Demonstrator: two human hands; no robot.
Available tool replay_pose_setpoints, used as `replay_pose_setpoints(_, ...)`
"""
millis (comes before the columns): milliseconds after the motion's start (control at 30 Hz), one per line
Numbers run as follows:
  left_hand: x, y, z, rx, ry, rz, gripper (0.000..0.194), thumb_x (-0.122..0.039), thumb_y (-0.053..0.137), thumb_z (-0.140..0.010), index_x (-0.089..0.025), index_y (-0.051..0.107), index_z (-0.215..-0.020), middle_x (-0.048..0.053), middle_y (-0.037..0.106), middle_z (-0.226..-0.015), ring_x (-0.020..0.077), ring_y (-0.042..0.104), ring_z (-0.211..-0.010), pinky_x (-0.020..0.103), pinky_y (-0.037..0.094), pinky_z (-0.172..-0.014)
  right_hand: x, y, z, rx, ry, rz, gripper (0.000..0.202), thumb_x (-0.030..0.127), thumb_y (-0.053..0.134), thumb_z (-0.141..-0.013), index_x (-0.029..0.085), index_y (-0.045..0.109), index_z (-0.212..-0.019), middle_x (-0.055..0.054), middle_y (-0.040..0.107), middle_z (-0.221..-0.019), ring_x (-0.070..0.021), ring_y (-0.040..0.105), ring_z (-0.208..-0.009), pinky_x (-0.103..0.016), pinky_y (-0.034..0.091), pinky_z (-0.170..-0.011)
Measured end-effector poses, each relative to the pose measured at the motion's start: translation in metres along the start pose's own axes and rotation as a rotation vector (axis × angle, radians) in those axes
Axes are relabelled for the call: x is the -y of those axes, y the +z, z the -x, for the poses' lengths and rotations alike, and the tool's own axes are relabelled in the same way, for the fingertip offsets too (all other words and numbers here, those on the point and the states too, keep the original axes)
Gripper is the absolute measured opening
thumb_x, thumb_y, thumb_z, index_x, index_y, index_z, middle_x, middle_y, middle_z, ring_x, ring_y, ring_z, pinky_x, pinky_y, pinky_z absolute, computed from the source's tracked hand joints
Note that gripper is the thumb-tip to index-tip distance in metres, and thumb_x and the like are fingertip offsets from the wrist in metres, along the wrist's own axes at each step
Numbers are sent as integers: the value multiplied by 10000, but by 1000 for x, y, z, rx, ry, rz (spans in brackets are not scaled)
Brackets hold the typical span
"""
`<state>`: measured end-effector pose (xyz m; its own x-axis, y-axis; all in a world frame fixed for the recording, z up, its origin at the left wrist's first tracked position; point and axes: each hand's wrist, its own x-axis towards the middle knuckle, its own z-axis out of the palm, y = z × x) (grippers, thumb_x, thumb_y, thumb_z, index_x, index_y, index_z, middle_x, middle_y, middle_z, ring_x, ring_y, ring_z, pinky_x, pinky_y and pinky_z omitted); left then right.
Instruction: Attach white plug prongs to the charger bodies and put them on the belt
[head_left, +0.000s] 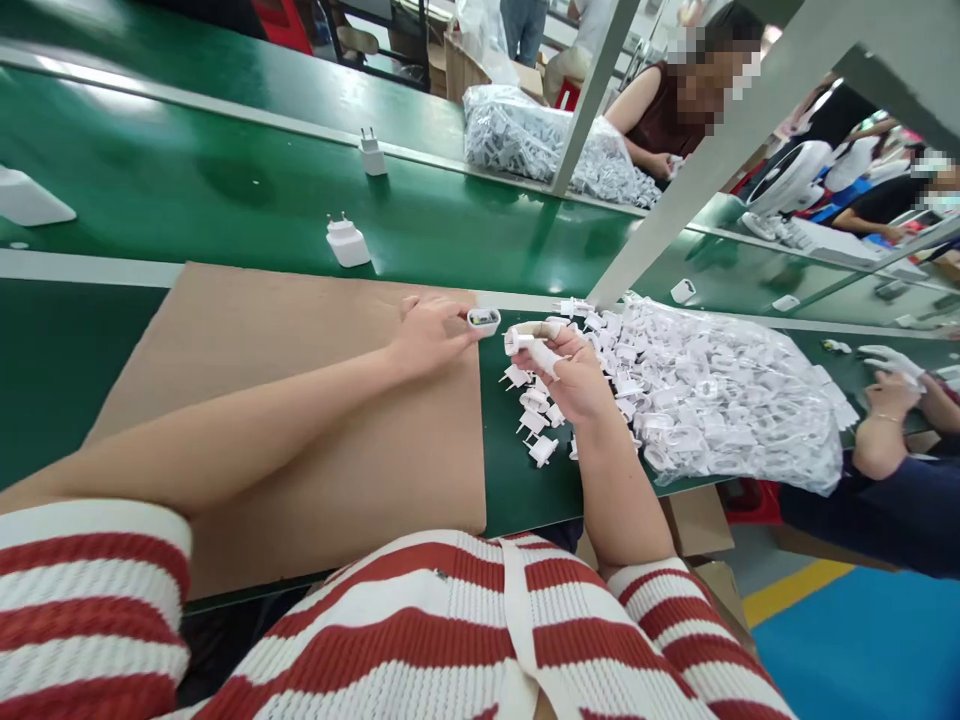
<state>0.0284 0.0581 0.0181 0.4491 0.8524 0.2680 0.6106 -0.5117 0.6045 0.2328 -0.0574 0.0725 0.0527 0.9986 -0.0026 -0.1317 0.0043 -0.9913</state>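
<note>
Bright indoor light leaves white glare on the green worktop.

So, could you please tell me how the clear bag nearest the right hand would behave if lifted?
The clear bag would probably sag, since its film looks thin and creased. Packed so full, it may be fairly heavy. It could spill, as white plugs lie loose beside it.

I wear a ribbed knit top in broad stripes of brick red and white. Its short sleeves carry the same stripes, and on the left the edge is a wide white band. A pale strap runs down my front. My forearms are bare; a white covering wraps at least one of my right fingers.
</note>
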Motion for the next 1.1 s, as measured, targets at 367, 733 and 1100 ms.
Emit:
replay_pose_setpoints(367,0,-12,97,141,63,246,405,-593,710,-916,-239,757,-1106,61,778,-1165,297,648,-1160,458,352,-1078,-25,22,12,72,-384,871,193,382,735,-940,261,741,-1091,-53,773,-1038,-202,699,-909,-364,597,-834)
replay_pose_setpoints(733,5,-5,95,108,99,304,357,-577,679,-913,-231,764,-899,66,786,-1073,289,665,-1078,472,361,-1041,-33,40,17,213,-466,1176,328,288,562,-1056,267,723,-1341,-99,751,-1138,-242,695,-1017,-369,569,-887)
replay_pose_setpoints(1100,5,-7,94,122,102,312,381,-599,656,-914,-237,775,-914,71,788,-1048,297,658,-1060,484,353,-991,-34,45,20,202,-485,1222,261,280,554,-1050,268,756,-1214,-105,745,-1068,-260,685,-1011,-402,565,-886)
